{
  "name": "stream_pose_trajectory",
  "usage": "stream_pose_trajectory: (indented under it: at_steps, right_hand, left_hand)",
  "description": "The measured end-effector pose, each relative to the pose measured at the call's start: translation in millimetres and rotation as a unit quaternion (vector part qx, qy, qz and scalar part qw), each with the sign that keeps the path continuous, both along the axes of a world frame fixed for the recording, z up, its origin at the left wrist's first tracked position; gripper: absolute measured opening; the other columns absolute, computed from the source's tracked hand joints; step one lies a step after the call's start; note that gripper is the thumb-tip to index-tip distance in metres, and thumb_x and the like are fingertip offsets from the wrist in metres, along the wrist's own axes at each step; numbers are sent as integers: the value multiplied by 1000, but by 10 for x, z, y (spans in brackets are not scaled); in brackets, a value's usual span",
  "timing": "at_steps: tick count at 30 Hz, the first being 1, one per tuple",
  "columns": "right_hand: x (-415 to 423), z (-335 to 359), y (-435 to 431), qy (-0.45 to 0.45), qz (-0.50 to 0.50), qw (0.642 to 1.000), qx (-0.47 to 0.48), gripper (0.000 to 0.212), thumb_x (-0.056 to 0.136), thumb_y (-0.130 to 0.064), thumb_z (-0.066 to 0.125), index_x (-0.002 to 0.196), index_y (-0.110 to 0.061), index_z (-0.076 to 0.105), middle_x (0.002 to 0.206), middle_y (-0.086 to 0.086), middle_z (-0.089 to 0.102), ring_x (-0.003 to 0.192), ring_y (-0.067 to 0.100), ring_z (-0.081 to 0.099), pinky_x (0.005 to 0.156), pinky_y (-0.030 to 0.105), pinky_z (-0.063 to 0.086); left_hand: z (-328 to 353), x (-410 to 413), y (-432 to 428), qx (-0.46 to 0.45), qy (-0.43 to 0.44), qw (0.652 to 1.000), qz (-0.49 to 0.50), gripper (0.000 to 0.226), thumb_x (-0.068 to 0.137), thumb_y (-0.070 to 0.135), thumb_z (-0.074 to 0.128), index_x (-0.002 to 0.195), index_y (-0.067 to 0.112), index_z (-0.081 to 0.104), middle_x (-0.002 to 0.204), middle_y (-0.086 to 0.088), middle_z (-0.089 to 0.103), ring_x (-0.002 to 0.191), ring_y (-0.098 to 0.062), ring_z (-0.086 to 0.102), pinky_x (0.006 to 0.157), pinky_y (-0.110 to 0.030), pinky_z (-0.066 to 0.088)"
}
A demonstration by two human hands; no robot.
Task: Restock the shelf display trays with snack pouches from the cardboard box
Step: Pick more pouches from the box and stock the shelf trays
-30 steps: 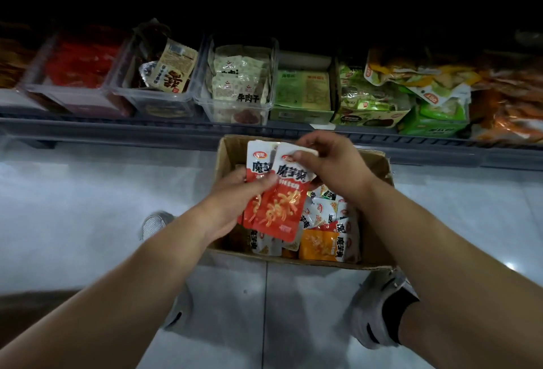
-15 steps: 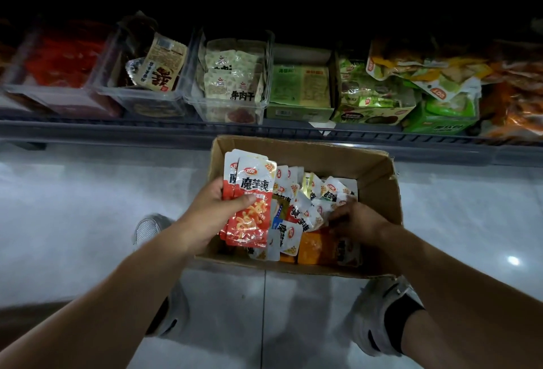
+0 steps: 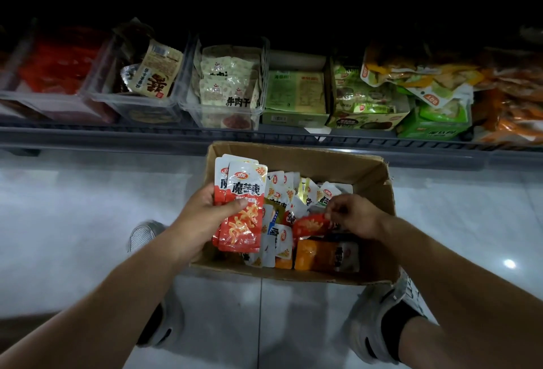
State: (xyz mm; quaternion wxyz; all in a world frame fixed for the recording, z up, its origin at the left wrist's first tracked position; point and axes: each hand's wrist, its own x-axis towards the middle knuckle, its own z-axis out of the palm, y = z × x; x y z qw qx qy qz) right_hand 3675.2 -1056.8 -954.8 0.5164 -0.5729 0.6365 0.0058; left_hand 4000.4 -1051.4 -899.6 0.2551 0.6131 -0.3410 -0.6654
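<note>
Cardboard box (image 3: pixel 379 189): on the floor (image 3: pixel 88 221) just before the shelf (image 3: pixel 147 134), keeping stock within reach of both arms
Left hand (image 3: pixel 202 218): clenched round a fanned stack of red pouches (image 3: pixel 241 212), thumb across the front, raised over the box's left side; likely batching several for one trip to the shelf
Right hand (image 3: pixel 357 215): fingertips pinching one more red pouch (image 3: pixel 310 226) from the loose pile, probably to add to the stack
Display trays (image 3: pixel 223 120): on the shelf beyond, partly filled; red-stocked tray (image 3: pixel 44 104) far left, likely destination, not yet approached

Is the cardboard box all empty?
No, the cardboard box holds a pile of snack pouches, and the right hand pinches a red pouch inside it.
</note>
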Motion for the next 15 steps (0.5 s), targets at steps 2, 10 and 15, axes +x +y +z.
stream_pose_trajectory:
  at_steps: [2,10,15]
  right_hand:
    - [35,313,-124,-8,-22,998,-59,9,96,-25,65,90,-29,69,106,-5,70,104,13,65,91,35,55]
    - [459,1631,-385,-55,114,987,-99,15,87,-20,76,97,-32,77,98,-17,74,94,-1,67,85,17,55]
    - [738,1933,-330,18,179,975,-131,20,81,-19,82,91,-33,72,93,-16,72,86,-1,67,70,13,50]
  left_hand:
    - [31,-10,-5,-2,1,1000,7,40,88,22,78,124,30,63,111,5,78,100,-18,76,91,-45,59]
    - [360,-168,-31,18,45,999,-1,36,92,21,74,126,16,63,104,-8,79,94,-27,77,89,-47,60]
    - [643,-325,38,67,115,990,-50,43,88,30,73,127,14,61,111,-17,77,98,-33,75,89,-46,59]
